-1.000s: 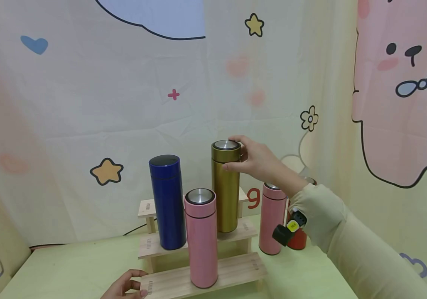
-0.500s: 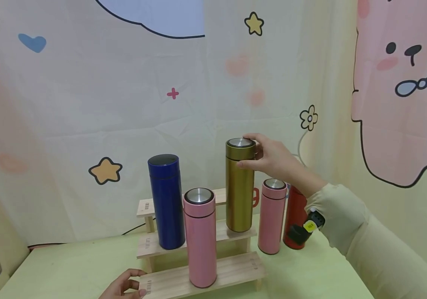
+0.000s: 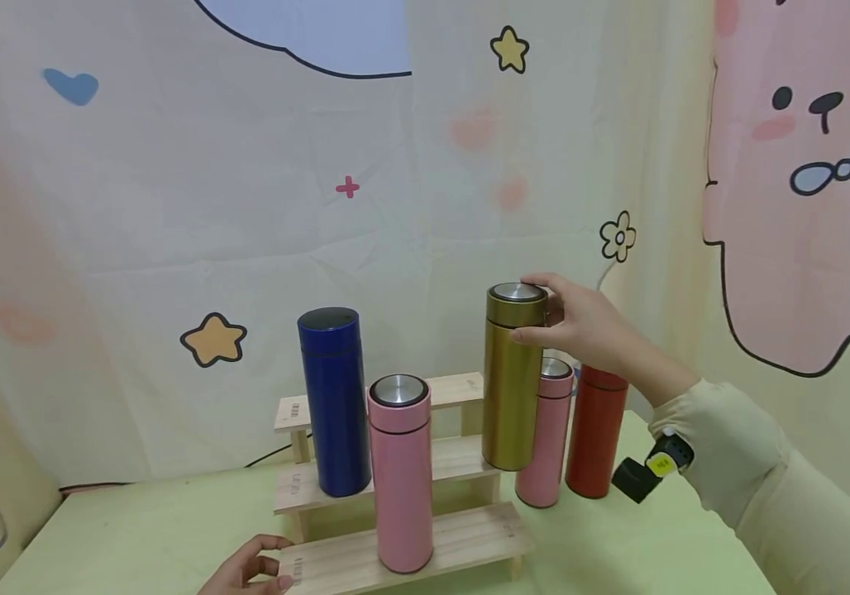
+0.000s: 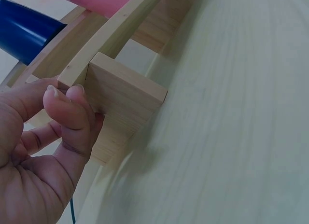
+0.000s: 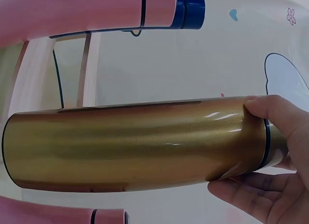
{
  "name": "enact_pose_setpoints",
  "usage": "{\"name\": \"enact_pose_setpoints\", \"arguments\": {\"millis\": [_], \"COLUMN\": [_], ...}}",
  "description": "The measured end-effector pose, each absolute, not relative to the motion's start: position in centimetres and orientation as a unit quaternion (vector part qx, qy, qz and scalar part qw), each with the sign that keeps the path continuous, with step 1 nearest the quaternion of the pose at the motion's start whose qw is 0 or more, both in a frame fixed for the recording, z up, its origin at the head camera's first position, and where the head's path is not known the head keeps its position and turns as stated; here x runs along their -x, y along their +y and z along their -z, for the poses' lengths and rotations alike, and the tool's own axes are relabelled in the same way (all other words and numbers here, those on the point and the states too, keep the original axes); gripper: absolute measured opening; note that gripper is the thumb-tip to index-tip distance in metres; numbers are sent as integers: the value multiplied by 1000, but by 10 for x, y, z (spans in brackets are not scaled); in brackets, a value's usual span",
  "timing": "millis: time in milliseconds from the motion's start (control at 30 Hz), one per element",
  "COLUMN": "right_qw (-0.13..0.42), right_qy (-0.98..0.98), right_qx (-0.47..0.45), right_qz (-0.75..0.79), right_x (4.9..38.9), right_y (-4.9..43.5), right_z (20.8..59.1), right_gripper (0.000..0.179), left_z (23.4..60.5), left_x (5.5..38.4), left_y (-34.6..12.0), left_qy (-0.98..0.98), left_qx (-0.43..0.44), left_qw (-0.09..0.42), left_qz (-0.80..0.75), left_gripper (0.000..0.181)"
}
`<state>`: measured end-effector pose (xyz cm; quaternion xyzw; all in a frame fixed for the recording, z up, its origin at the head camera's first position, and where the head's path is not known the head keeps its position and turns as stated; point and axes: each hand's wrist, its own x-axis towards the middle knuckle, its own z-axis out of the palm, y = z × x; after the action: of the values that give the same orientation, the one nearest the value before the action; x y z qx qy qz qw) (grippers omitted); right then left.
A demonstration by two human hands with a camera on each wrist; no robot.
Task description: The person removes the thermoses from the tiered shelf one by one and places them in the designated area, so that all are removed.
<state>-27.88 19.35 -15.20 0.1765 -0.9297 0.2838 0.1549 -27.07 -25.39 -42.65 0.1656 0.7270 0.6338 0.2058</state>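
Observation:
A gold thermos bottle (image 3: 510,397) with a steel-topped lid is upright in my right hand (image 3: 581,322), which grips it near the lid. In the right wrist view, thumb and fingers wrap the upper end of the gold thermos (image 5: 135,147). Its base overlaps the right end of the middle step of a wooden tiered stand (image 3: 462,529); whether it touches cannot be told. My left hand (image 3: 246,570) pinches the left end of the lowest step, as the left wrist view shows with the hand (image 4: 53,132) at the board's corner. A pink thermos (image 3: 403,487) stands on that lowest step.
On the middle step, at the left, stands a blue thermos (image 3: 334,405). A second pink thermos (image 3: 547,446) and a red thermos (image 3: 598,434) stand on the pale green table (image 3: 150,529) right of the stand. A printed curtain (image 3: 269,207) hangs behind.
My right hand has carried the gold thermos rightward, from the middle of the middle step to its right end, in front of the second pink thermos. My left hand stays at the stand.

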Motion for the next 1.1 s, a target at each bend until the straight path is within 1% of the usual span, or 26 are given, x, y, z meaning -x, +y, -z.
{"name": "enact_pose_setpoints", "arguments": {"millis": [333,600,833,1100], "right_qw": [177,175,166,173], "right_qy": [-930,-926,-933,-934], "right_qx": [-175,-175,-155,-151], "right_qz": [-272,-287,-281,-274], "right_x": [271,265,262,260], "right_y": [215,232,242,256], "right_z": [159,166,172,186], "right_gripper": [74,73,75,76], "left_z": [427,427,426,425], "left_x": [270,271,270,268], "left_y": [-253,-254,-255,-253], "left_qy": [720,724,724,728], "left_qx": [-172,-167,-161,-156], "left_qw": [206,208,210,203], "left_qz": [-640,-637,-637,-635], "left_gripper": [60,61,59,57]}}
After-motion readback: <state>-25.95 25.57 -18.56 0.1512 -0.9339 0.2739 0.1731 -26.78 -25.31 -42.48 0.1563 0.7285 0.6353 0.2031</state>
